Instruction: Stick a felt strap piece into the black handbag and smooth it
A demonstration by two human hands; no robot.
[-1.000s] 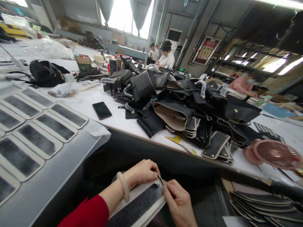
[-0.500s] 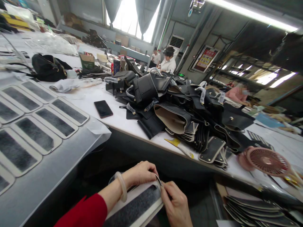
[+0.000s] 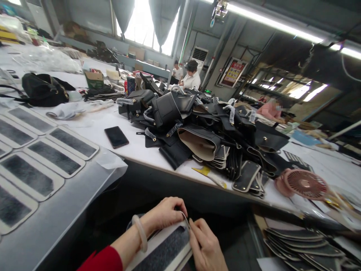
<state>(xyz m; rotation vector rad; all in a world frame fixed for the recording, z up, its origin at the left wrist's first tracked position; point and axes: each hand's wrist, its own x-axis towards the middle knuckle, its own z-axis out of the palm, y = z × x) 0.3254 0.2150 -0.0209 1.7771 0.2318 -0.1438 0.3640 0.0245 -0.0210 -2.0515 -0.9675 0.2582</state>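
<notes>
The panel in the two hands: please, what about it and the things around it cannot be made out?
All in the head view:
Panel: its near end is cut off by the bottom edge.
Left hand: its palm is hidden behind its own back.
Right hand: its forearm is cut off by the bottom edge.
Poster: its writing is too small and blurred.

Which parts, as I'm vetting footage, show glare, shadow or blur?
In the head view, the window is blown out and the ceiling light glares; in the head view, deep shadow lies under the table, the right edge looks soft, left hand and right hand fairly clear.
</notes>
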